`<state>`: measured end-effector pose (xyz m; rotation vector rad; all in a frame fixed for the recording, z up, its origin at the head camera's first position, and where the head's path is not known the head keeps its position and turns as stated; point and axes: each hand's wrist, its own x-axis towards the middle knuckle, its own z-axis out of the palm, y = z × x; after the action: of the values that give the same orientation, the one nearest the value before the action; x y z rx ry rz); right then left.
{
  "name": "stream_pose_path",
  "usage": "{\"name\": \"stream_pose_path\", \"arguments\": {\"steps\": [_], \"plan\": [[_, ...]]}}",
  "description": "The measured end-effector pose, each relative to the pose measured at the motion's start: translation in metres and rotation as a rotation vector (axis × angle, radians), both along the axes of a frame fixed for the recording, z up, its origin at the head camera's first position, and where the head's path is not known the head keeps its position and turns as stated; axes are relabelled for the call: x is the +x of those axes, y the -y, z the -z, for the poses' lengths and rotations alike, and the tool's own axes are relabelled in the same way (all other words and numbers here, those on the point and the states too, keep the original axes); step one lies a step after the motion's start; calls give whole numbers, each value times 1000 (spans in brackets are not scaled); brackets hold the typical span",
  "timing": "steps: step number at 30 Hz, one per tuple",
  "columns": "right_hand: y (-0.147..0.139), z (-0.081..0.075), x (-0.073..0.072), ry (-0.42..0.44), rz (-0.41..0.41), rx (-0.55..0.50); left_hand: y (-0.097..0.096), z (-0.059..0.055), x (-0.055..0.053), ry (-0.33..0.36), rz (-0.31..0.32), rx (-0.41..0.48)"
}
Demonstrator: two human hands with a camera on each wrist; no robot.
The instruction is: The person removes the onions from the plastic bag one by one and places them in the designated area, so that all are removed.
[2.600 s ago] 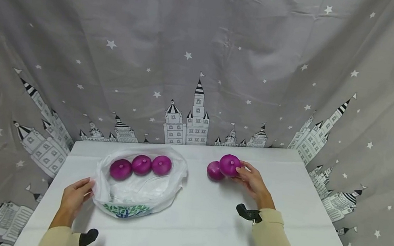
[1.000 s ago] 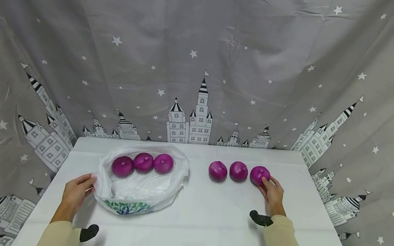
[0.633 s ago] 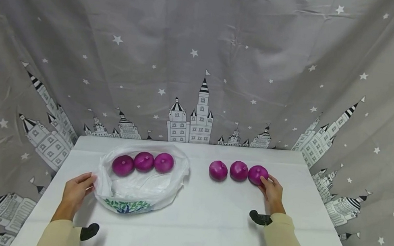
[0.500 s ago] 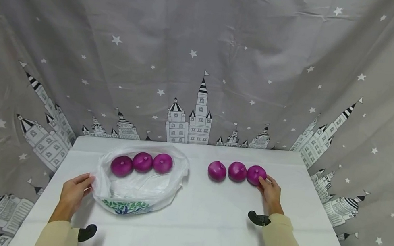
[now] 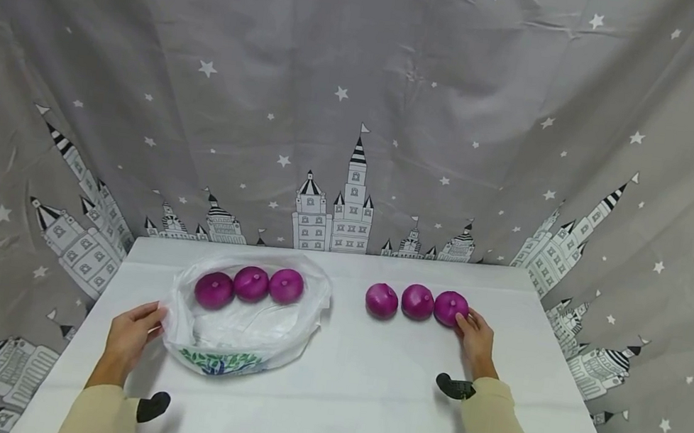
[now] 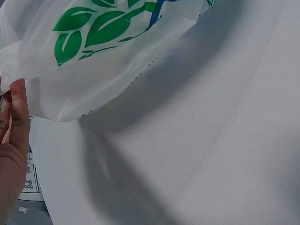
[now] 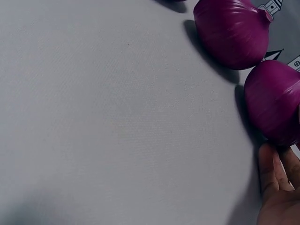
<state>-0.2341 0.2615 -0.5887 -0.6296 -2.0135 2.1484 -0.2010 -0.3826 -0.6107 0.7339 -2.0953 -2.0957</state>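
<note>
My left hand [image 5: 129, 336] pinches the left rim of a white plastic bag [image 5: 237, 332], which lies with its mouth spread wide. Green leaves are printed on its near side. Inside, along the far side, are three red onions, the left one [image 5: 214, 291] darker than the others. To the right of the bag, three more red onions stand in a row on the table. My right hand [image 5: 476, 338] grips the rightmost onion [image 5: 451, 308], thumb on its near right side. In the right wrist view that onion sits against or very close to the middle onion [image 7: 232, 33].
A white cloth covers the table [image 5: 330, 422]. Behind it hangs a grey curtain [image 5: 364, 68] with printed stars and castles. A black wrist mount [image 5: 455, 387] sticks out inward from the right sleeve, and another [image 5: 154, 407] from the left.
Earlier my right hand held an onion raised by a single one on the right. Now three stand in a row there, the rightmost shifted left towards the middle one. The left hand kept its hold.
</note>
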Motion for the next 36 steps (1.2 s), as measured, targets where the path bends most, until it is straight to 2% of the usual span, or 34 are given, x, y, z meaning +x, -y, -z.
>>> {"name": "stream_pose_path", "arguments": {"steps": [1, 4, 7, 11, 15, 18, 21, 26, 27, 29, 33, 34, 36], "plan": [[0, 1, 1, 2, -2, 9, -1, 0, 0, 16, -18, -4], [-1, 2, 4, 9, -5, 29, -3, 0, 2, 37, -14, -20], [-2, 3, 5, 20, -7, 83, -3, 2, 2, 39, -22, -5], [-2, -2, 5, 27, -2, 101, 0, 4, 0, 25, -29, 15], [-2, -13, 5, 51, 5, 104, 2, 3, -2, 17, -26, 8], [-1, -24, 4, 56, 20, 172, 1, 3, -3, 22, -31, 5], [2, -35, 2, 26, 37, 233, 0, 3, -3, 24, -35, -2], [10, -51, 1, -51, 85, 264, -5, 3, -4, 12, -17, 0], [12, -53, 1, -57, 85, 266, -5, 2, -2, 0, 5, 1], [17, -57, 0, -57, 66, 274, -4, 1, -1, -17, -2, 18], [34, -66, -1, -50, -30, 259, -2, -11, 7, -49, 35, 45], [39, -68, -2, -53, -56, 251, -4, -16, 9, -43, 26, 51], [51, -71, -3, -57, -106, 254, -12, -36, 15, -5, 57, 24]]}}
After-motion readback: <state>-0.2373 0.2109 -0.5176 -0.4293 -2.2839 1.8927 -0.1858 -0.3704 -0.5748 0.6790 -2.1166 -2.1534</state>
